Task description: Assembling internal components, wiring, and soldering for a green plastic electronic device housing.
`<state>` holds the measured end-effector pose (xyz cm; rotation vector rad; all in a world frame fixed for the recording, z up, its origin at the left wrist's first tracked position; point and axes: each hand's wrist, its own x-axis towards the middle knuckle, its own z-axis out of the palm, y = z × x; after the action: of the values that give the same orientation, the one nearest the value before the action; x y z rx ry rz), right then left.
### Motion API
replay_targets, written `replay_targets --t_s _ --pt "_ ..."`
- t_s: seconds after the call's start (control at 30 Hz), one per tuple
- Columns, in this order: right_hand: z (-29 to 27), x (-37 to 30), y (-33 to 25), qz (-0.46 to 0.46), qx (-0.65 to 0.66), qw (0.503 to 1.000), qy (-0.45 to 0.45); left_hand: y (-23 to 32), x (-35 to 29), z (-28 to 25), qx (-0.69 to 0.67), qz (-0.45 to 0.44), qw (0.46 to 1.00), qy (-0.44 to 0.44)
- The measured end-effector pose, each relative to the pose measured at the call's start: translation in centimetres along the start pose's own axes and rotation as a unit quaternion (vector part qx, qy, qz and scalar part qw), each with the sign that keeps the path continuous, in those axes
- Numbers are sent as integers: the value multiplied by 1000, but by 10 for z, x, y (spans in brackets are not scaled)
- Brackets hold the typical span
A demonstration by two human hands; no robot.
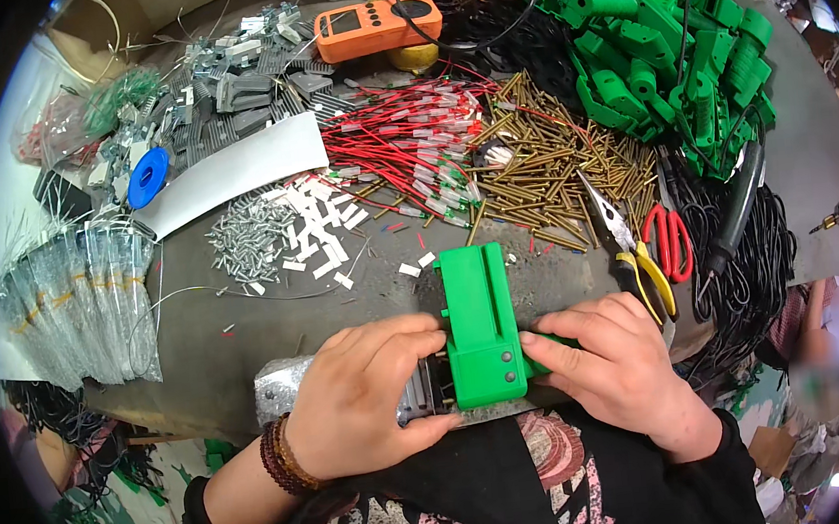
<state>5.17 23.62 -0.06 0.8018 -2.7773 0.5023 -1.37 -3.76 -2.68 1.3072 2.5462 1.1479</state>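
Note:
A green plastic housing (483, 326) is held upright in front of me at the near edge of the table, two dark screw heads showing low on its face. My right hand (608, 360) is closed on its right side, fingers and thumb pinching a green part that sticks out there. My left hand (366, 396) is curled round a grey ribbed metal piece (415, 394) that sits against the housing's left side; the palm hides most of it. Left of that hand, partly covered by it, lies something in clear bubble wrap (279, 386).
Beyond my hands lie white sleeves (321, 221), small screws (248, 237), red wires (379, 136) and brass rods (541, 171). Pliers (627, 234), red-handled scissors (670, 240) and a soldering iron (739, 209) lie right. Green housings (680, 49) pile up behind; an orange meter (374, 28) sits far back.

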Motion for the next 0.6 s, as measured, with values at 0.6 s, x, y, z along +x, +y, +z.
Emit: replay_targets --t_s 0.6 --pt "-55 -13 68 117 -109 985 -60 32 35 20 161 10 986 -48"
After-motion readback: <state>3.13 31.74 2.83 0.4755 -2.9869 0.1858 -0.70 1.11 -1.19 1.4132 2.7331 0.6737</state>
